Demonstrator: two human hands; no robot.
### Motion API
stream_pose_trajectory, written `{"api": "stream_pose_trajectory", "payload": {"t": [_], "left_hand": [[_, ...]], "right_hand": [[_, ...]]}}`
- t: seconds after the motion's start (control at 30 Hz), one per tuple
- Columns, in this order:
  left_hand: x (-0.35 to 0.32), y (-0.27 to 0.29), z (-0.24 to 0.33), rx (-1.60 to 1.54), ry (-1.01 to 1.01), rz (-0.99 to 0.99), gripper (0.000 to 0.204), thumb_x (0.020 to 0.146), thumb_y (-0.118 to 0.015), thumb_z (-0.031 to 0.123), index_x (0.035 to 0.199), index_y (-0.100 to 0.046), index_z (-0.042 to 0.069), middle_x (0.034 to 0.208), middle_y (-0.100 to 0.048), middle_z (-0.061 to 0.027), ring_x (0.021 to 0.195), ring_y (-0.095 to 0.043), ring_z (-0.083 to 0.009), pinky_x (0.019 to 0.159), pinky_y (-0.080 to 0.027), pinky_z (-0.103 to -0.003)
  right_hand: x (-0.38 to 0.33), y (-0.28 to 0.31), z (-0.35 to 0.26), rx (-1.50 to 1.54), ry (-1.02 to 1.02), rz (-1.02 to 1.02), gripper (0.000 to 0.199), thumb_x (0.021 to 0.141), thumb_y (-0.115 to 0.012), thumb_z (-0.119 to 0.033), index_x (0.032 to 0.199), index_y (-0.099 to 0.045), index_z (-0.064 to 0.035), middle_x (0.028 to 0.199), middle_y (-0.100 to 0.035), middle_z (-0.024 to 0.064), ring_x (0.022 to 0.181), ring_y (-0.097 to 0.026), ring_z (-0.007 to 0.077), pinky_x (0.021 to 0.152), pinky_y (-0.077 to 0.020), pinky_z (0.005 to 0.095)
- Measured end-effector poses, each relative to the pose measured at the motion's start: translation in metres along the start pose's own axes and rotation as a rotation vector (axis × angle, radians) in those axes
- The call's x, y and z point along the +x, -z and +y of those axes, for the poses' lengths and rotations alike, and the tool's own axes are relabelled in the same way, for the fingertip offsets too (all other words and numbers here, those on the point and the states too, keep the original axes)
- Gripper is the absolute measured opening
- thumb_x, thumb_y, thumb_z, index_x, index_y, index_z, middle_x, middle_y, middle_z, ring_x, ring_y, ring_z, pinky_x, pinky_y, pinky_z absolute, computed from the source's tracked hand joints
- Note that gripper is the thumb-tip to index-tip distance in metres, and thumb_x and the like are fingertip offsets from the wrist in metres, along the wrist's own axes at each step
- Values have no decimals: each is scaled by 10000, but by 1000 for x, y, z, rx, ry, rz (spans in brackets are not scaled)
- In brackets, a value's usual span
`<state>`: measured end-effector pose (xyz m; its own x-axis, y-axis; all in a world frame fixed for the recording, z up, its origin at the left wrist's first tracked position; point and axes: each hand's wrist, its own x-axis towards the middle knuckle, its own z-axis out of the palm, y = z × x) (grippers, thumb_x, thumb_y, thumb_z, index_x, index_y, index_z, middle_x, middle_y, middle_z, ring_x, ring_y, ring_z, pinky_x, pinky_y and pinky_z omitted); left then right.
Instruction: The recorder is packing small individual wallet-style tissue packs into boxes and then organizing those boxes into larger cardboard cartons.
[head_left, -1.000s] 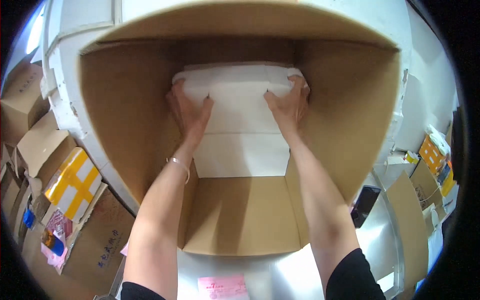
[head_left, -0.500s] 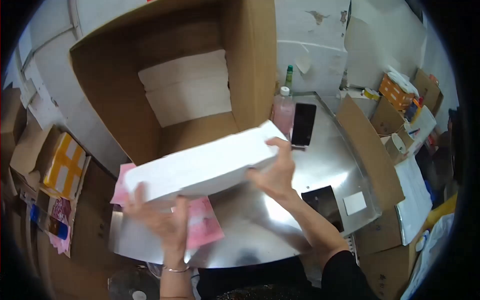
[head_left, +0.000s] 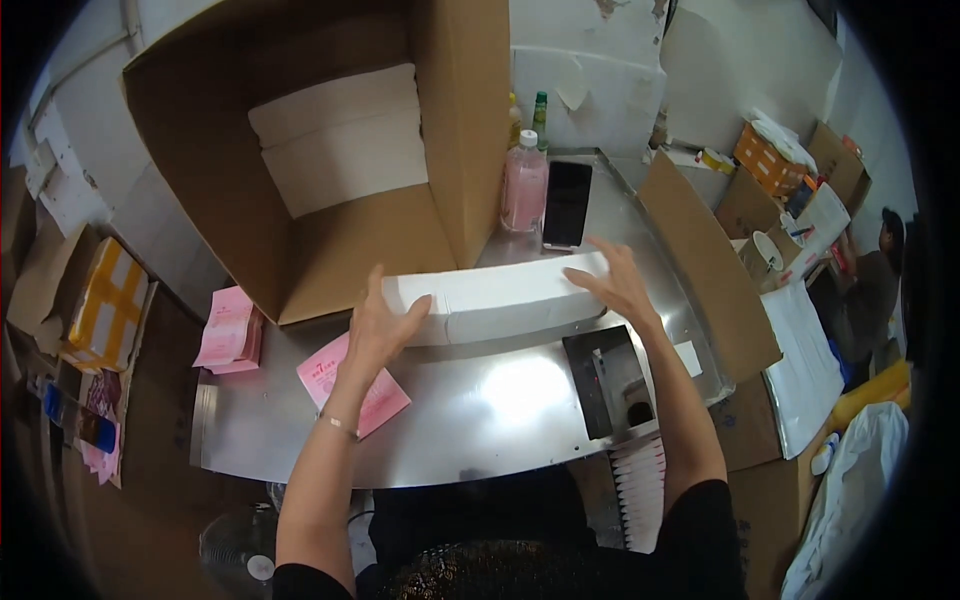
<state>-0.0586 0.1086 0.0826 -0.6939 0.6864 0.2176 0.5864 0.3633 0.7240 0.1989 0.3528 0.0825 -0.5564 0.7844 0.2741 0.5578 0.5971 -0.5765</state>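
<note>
A long white block (head_left: 510, 298), with a seam near its left end, sits low over the steel table (head_left: 470, 420) in front of the large carton. My left hand (head_left: 385, 325) grips its left end, thumb on the near side and fingers behind. Around the right end is my right hand (head_left: 612, 285), its thumb lying on top of the block. Whether the block's underside touches the steel is hard to tell. Pink printed leaflets (head_left: 380, 400) lie by my left wrist. A thicker stack of pink leaflets (head_left: 230, 330) rests farther left.
The big brown carton (head_left: 370, 230) stands with its opening toward me, white sheet inside. Right of it are a pink-liquid bottle (head_left: 524, 185), a green bottle (head_left: 540, 120) and an upright phone (head_left: 567, 205). A black tray (head_left: 600, 385) lies near my right forearm; a cardboard flap (head_left: 700, 265) borders the right.
The white block has moved right and come down from a tilted, raised position to nearly level. Both hands moved with it, and the left now closes on its end. The view has shifted.
</note>
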Motion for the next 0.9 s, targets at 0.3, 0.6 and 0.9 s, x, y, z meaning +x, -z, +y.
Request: {"api": "stream_pose_trajectory", "payload": {"t": [0.3, 0.6, 0.9], "left_hand": [[-80, -43, -38, -143, -113, 83, 692, 755, -798, 215, 1302, -414, 37, 1567, -205, -333, 1242, -517, -485, 967, -502, -484], [-79, -35, -51, -127, -171, 15, 541, 769, -745, 17, 1223, -451, 41, 1479, -355, -269, 1284, -508, -402, 960, -515, -415], [-78, -11, -25, -763, 112, -60, 836, 789, -748, 71, 1471, -273, -16, 1427, -413, -236, 1284, -491, -291, 1033, -458, -390]], "right_hand": [[-71, -43, 29, 159, 306, 225, 523, 673, -854, -228, 1108, -627, -47, 1332, -502, 219, 1228, -505, 391, 1020, -435, 459], [-79, -73, 22, -85, 309, 347, 462, 591, -759, -117, 981, -530, -28, 1340, -461, 250, 1174, -487, 428, 957, -454, 500], [-71, 2, 55, -768, 379, 415, 378, 607, -720, -78, 963, -604, -27, 1342, -504, 209, 1268, -457, 429, 1035, -362, 565]]}}
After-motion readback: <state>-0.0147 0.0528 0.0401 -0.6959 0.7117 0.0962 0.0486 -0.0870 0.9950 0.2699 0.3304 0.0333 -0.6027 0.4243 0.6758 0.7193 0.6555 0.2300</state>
